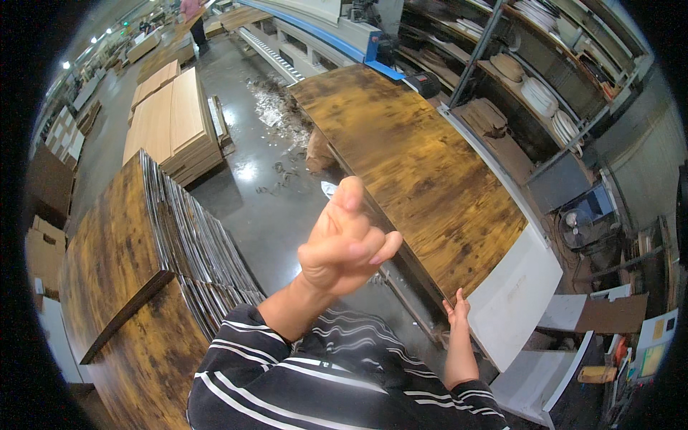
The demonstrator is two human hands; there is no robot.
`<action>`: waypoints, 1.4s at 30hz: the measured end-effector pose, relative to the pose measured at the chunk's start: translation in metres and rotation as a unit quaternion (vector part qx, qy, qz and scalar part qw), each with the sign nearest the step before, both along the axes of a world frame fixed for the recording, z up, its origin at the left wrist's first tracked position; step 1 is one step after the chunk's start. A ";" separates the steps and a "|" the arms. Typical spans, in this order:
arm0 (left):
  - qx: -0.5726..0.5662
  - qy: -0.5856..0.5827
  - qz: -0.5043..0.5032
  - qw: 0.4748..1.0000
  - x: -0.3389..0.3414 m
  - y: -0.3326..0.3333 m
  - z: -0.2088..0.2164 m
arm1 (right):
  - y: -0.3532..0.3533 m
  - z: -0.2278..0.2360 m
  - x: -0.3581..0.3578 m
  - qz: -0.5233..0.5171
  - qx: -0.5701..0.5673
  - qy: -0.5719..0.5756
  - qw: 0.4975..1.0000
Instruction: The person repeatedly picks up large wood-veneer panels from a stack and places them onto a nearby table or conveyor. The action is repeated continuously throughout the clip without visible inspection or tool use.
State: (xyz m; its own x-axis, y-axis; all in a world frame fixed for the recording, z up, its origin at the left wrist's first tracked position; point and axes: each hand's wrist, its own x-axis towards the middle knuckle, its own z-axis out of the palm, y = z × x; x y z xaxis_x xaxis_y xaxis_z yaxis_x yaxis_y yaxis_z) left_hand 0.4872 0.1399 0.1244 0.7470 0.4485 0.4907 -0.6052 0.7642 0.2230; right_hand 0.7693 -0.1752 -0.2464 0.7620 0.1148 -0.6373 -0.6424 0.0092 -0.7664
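Note:
A long brown wood-grain panel (423, 172) lies on a white-topped bench (512, 301) to my right. At the panel's near edge, my right hand (459, 309) has its fingers and thumb closed about the border; the fingers' undersides are hidden. My left hand (347, 247) is raised in front of me, between the panel and the stack at my left. Its fingers are curled in, and nothing shows in them. On the left stands a tall stack of similar wood-grain panels (115, 236), the top ones uneven, with their edges facing the aisle.
Pale boards (168, 122) are piled beyond the stack. Shavings and scraps (276, 107) litter the grey floor (244, 208). A machine with a blue rail (322, 32) adjoins the bench's far end. Loaded shelves (534, 93) line the right side. Another person (192, 21) stands far off.

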 end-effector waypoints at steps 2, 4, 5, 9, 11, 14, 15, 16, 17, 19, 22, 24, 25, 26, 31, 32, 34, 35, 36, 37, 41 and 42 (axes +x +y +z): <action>0.010 -0.019 -0.018 1.000 0.005 -0.009 0.001 | -0.014 -0.008 -0.015 0.008 0.000 0.008 1.000; 0.025 -0.031 -0.033 0.999 0.007 -0.018 0.001 | -0.025 -0.027 -0.034 -0.046 -0.021 0.023 0.998; 0.031 -0.036 -0.039 0.998 0.008 -0.021 0.001 | -0.033 -0.037 -0.040 -0.026 0.005 0.034 0.999; 0.031 -0.037 -0.047 0.998 0.010 -0.040 0.003 | -0.070 -0.080 -0.071 0.002 0.055 0.088 0.995; 0.042 -0.043 -0.054 0.997 0.012 -0.049 0.002 | -0.087 -0.088 -0.082 -0.017 0.049 0.090 0.995; 0.012 -0.006 -0.038 0.999 0.017 -0.062 -0.018 | -0.116 -0.089 -0.098 -0.055 0.013 0.081 0.995; 0.034 0.058 -0.007 0.998 0.021 -0.061 -0.034 | -0.127 -0.086 -0.102 -0.072 -0.004 0.079 0.994; 0.041 0.127 0.025 0.991 0.027 -0.054 -0.055 | -0.140 -0.082 -0.106 -0.089 -0.022 0.078 0.993; 0.051 0.195 0.057 0.978 0.037 -0.046 -0.081 | -0.160 -0.073 -0.109 -0.036 0.009 0.076 0.996; 0.044 0.382 0.187 0.904 0.068 -0.022 -0.148 | -0.191 -0.062 -0.120 -0.053 -0.026 0.069 0.996; -0.057 0.580 0.209 0.785 0.065 0.019 -0.265 | -0.244 -0.040 -0.143 -0.071 -0.056 0.088 0.992; -0.052 0.713 0.273 0.644 0.057 0.033 -0.336 | -0.278 -0.026 -0.153 -0.078 -0.069 0.107 0.989; -0.051 0.792 0.283 0.539 0.052 0.037 -0.365 | -0.295 -0.021 -0.157 -0.080 -0.078 0.118 0.987; -0.053 0.790 0.267 0.550 0.050 0.039 -0.391 | -0.313 -0.017 -0.161 -0.085 -0.094 0.128 0.984; -0.063 0.717 0.065 0.692 0.052 0.025 -0.467 | -0.400 0.011 -0.178 -0.045 -0.113 0.274 0.954; -0.093 0.680 0.080 0.723 0.059 0.019 -0.474 | -0.406 0.018 -0.179 -0.035 -0.167 0.298 0.939; -0.061 0.697 0.136 0.701 0.062 0.004 -0.479 | -0.410 0.034 -0.180 0.001 -0.190 0.294 0.937; -0.093 0.729 0.155 0.661 0.063 -0.004 -0.479 | -0.412 0.042 -0.181 0.006 -0.220 0.297 0.929; -0.119 0.700 0.120 0.694 0.058 -0.010 -0.475 | -0.410 0.045 -0.179 -0.006 -0.262 0.266 0.928; -0.115 0.720 0.098 0.678 0.059 -0.012 -0.469 | -0.409 0.045 -0.173 -0.022 -0.304 0.240 0.921; -0.130 0.688 0.075 0.710 0.042 -0.032 -0.431 | -0.418 0.002 -0.131 -0.152 -0.483 0.094 0.857; -0.112 0.658 0.084 0.740 0.036 -0.037 -0.419 | -0.425 -0.010 -0.114 -0.179 -0.512 0.075 0.837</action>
State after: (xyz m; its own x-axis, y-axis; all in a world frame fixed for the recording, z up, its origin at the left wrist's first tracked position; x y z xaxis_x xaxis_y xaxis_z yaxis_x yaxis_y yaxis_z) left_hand 0.5229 0.1025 -0.2943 0.4371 0.5496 -0.7120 -0.0680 0.8095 0.5832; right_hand 0.6557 -0.5997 -0.2564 0.5327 -0.7689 -0.3535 -0.8289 -0.3899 -0.4012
